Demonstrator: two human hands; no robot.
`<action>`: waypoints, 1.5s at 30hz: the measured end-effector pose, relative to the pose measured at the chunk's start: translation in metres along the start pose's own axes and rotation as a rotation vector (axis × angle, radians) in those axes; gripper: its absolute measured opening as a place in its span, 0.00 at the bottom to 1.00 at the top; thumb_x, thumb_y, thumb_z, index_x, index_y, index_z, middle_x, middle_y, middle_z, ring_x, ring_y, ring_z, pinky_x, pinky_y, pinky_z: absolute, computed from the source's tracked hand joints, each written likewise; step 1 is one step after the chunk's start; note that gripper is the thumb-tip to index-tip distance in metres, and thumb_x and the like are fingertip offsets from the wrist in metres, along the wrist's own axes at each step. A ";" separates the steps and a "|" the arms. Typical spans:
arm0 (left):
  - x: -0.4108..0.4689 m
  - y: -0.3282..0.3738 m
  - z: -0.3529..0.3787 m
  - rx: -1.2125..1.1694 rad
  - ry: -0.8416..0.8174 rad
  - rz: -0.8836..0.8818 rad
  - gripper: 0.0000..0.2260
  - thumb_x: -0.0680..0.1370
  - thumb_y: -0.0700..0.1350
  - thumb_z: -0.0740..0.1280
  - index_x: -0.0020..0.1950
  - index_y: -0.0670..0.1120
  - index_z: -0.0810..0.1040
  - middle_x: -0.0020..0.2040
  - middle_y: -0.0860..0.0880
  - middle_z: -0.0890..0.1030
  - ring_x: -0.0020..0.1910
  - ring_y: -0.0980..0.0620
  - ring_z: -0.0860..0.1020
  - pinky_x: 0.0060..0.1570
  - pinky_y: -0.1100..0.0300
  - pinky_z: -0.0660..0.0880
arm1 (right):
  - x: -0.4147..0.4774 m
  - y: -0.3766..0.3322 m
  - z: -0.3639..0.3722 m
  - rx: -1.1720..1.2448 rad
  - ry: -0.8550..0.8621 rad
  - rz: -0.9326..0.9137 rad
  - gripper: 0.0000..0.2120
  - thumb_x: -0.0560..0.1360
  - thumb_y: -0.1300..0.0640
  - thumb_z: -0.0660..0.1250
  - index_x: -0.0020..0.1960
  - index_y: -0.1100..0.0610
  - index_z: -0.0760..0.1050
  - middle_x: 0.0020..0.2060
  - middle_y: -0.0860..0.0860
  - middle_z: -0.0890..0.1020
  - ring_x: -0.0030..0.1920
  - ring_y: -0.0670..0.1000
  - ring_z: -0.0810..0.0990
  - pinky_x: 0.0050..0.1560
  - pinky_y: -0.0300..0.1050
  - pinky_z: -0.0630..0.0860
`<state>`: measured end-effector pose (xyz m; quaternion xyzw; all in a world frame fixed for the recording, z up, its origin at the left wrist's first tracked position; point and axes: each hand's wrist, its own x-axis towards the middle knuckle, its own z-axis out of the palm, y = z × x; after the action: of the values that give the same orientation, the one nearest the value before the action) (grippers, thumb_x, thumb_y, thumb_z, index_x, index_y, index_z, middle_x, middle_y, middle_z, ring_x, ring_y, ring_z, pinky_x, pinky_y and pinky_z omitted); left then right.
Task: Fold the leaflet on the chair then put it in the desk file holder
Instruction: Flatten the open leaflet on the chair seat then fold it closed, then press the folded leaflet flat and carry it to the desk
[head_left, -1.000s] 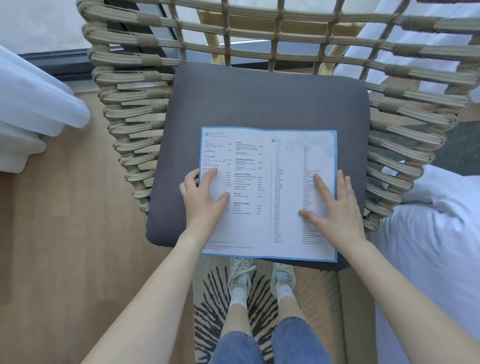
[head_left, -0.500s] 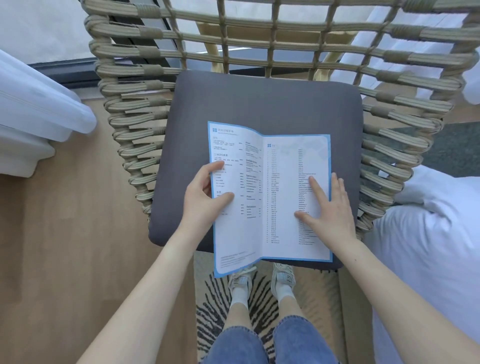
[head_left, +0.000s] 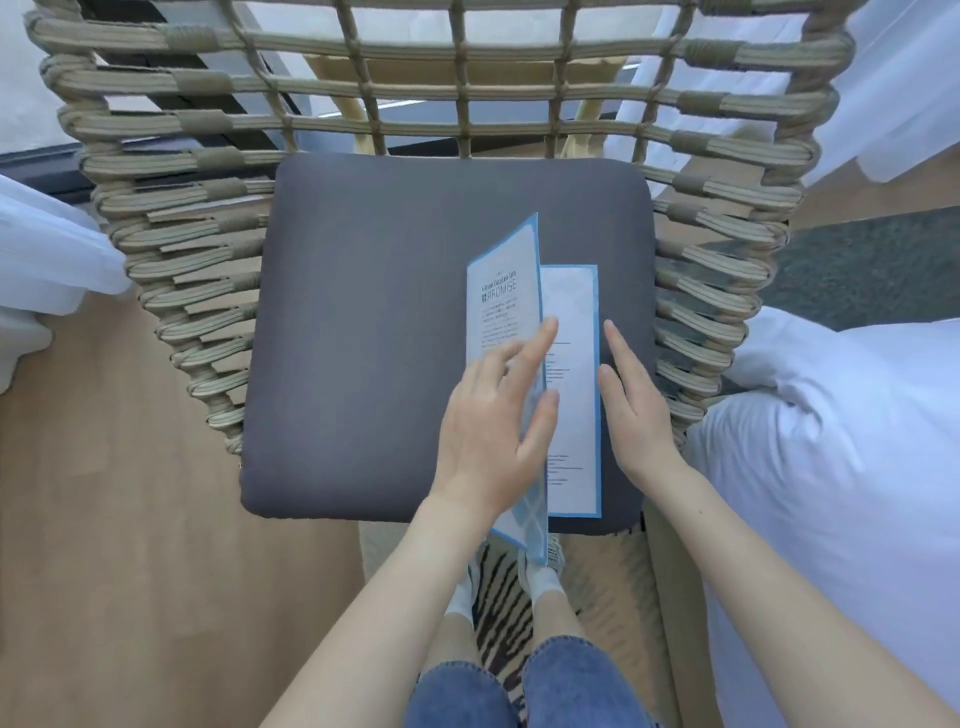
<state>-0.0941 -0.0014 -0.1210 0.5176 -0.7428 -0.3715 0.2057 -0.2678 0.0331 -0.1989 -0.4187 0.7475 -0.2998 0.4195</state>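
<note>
The blue-bordered white leaflet (head_left: 571, 312) lies on the right half of the chair's grey seat cushion (head_left: 363, 338). Its left panel stands almost upright over the right panel, cover side showing. My left hand (head_left: 493, 421) grips that raised panel, thumb on its inner side and fingers on the cover. My right hand (head_left: 631, 400) rests flat on the cushion just beyond the leaflet's right edge, fingers straight and together. No desk file holder is in view.
The chair's woven rope back and sides (head_left: 452, 93) ring the cushion. White bedding (head_left: 831, 467) lies close on the right, more white fabric (head_left: 41, 249) on the left. A zebra-striped rug (head_left: 498, 623) and my feet are below the seat on a wooden floor.
My left hand has swung the leaflet's left panel up and over to the right, past vertical. My right hand slid off the right panel to the leaflet's right edge.
</note>
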 end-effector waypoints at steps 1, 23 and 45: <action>0.001 0.001 0.006 -0.002 -0.016 -0.008 0.25 0.80 0.48 0.58 0.77 0.52 0.62 0.63 0.47 0.76 0.58 0.47 0.73 0.59 0.51 0.72 | 0.001 0.001 0.000 0.044 0.019 0.011 0.28 0.80 0.46 0.52 0.79 0.50 0.58 0.74 0.40 0.64 0.73 0.39 0.61 0.73 0.41 0.57; 0.003 -0.095 0.093 0.349 -0.068 0.124 0.21 0.79 0.42 0.57 0.73 0.41 0.70 0.72 0.45 0.73 0.72 0.45 0.70 0.74 0.46 0.58 | -0.003 0.045 0.048 -0.572 0.184 -0.211 0.28 0.79 0.57 0.58 0.78 0.60 0.61 0.77 0.62 0.62 0.77 0.60 0.59 0.77 0.57 0.55; 0.073 -0.080 0.038 0.527 -0.109 0.107 0.25 0.80 0.48 0.53 0.76 0.41 0.64 0.77 0.44 0.66 0.76 0.42 0.63 0.74 0.41 0.57 | 0.060 -0.029 0.024 -0.745 0.104 -0.320 0.29 0.79 0.54 0.54 0.78 0.59 0.60 0.77 0.57 0.64 0.78 0.60 0.59 0.75 0.62 0.56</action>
<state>-0.0983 -0.0705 -0.2125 0.4926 -0.8500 -0.1814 0.0430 -0.2536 -0.0354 -0.2091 -0.6374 0.7505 -0.0909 0.1488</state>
